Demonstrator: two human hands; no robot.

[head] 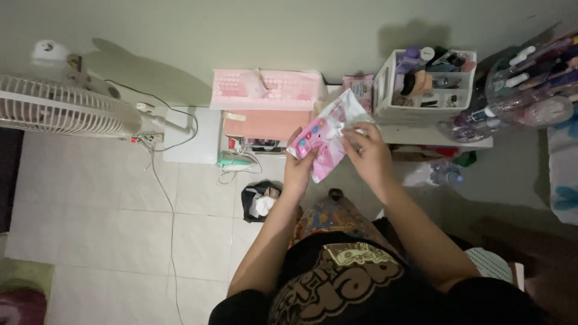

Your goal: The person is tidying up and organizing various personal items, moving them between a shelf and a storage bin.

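Pink and white, the soft plastic wipes packet [325,141] is in the air in front of the person, above the tiled floor [108,204] and just before the white shelf [433,137]. The left hand [299,164] grasps the packet from its lower left side, with the fingers closed around the edge. The right hand [368,150] pinches the top right part of the packet, where a thin white sheet or flap stands up; I cannot tell which of the two it is.

Behind the packet, against the wall, there is a pink storage box [268,108] with a perforated lid. A second small pink packet [360,89] leans near its right side. On the shelf sits a white organizer [385,99] full of cosmetic bottles and tubes, and beside it to the right is a clear round holder [530,90] with more bottles.

On the floor below the hands lies a small black bag [257,201], open, with something white inside. Far on the left stands a white fan [60,108], and its cable [171,229] runs across the tiles. A plastic water bottle [442,174] lies under the shelf.
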